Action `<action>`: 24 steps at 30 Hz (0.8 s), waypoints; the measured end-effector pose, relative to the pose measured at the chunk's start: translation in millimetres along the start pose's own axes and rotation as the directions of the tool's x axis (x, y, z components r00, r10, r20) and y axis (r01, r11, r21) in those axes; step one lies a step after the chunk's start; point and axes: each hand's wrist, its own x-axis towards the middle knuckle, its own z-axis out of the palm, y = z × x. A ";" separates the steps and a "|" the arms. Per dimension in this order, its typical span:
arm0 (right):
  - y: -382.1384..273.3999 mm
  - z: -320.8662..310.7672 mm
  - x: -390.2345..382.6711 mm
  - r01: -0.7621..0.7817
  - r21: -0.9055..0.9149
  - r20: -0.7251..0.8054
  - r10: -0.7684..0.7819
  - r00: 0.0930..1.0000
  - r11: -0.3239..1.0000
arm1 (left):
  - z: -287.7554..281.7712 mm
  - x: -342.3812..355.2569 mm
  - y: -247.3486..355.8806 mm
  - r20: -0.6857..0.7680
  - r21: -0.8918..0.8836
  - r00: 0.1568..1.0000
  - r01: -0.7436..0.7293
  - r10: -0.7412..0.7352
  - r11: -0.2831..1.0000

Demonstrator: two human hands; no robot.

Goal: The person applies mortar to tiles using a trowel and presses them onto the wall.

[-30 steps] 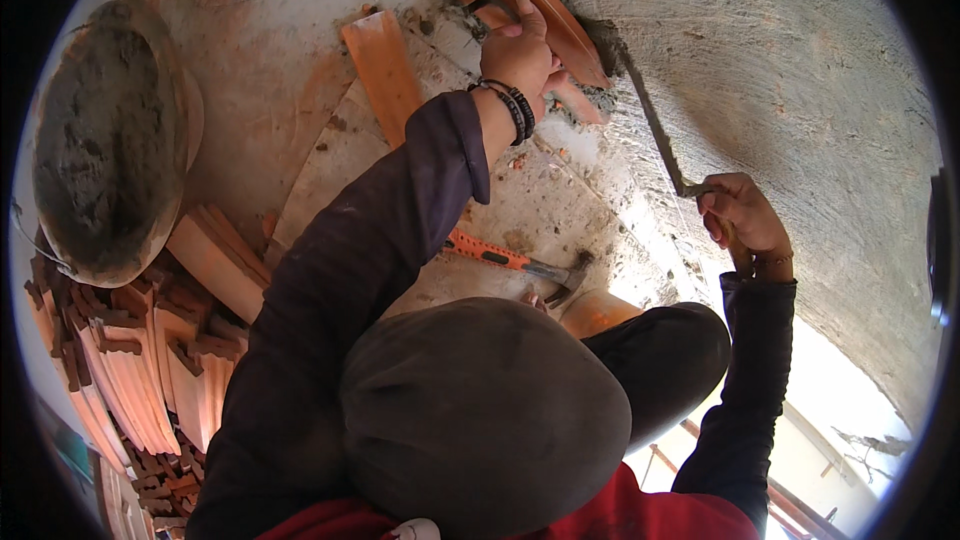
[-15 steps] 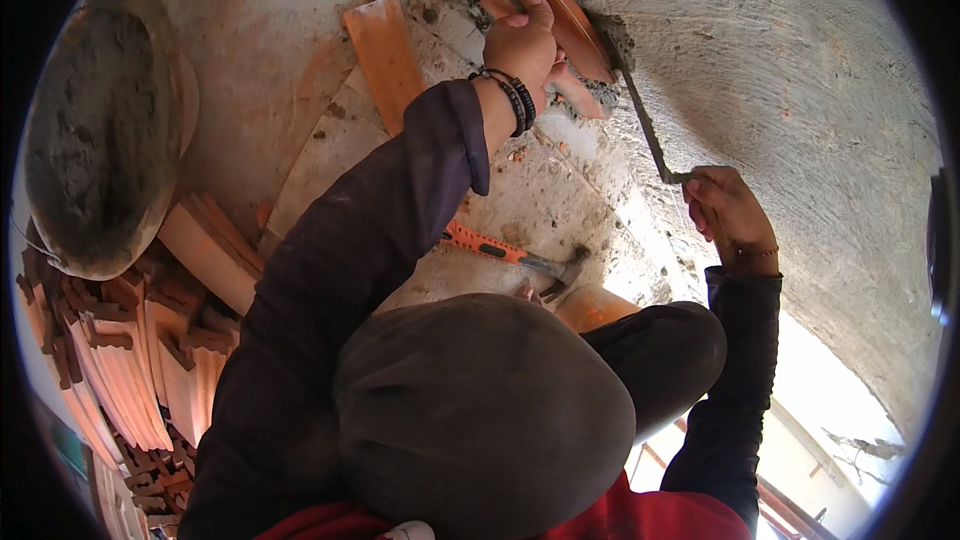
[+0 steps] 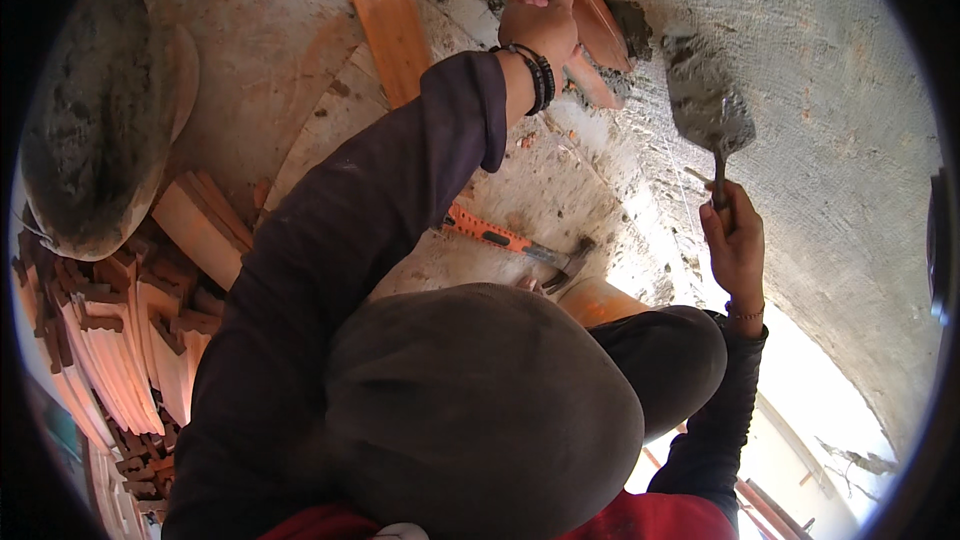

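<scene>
My left hand (image 3: 540,25) is closed at the end of a reddish clay tile (image 3: 580,5) set along the foot of the rough wall. Its thumb presses the tile's face, while most of its fingers are hidden from me. To the right, my right hand (image 3: 738,245) grips the handle of a trowel (image 3: 708,95). The blade carries wet grey mortar and faces up, beside the wall and apart from the tile. A dark dab of mortar (image 3: 632,28) sticks to the wall by the tile's end.
An orange-handled claw hammer (image 3: 505,238) lies on the dusty floor. Beyond my left forearm is a loose flat tile (image 3: 392,40). A round basin of mortar (image 3: 95,110) stands at far left, above stacked clay tiles (image 3: 110,350). My dark-clothed knee (image 3: 660,365) is near the wall.
The trowel has turned from edge-on to showing its mortar-covered face, swinging away from the tile's end. My left hand stays on the tile.
</scene>
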 end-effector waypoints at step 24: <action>-4.6 50.5 25.5 0.235 -0.229 -0.123 -0.267 0.956 0.945 | 2.2 4.3 7.5 0.011 0.119 0.999 -0.034 0.033 0.992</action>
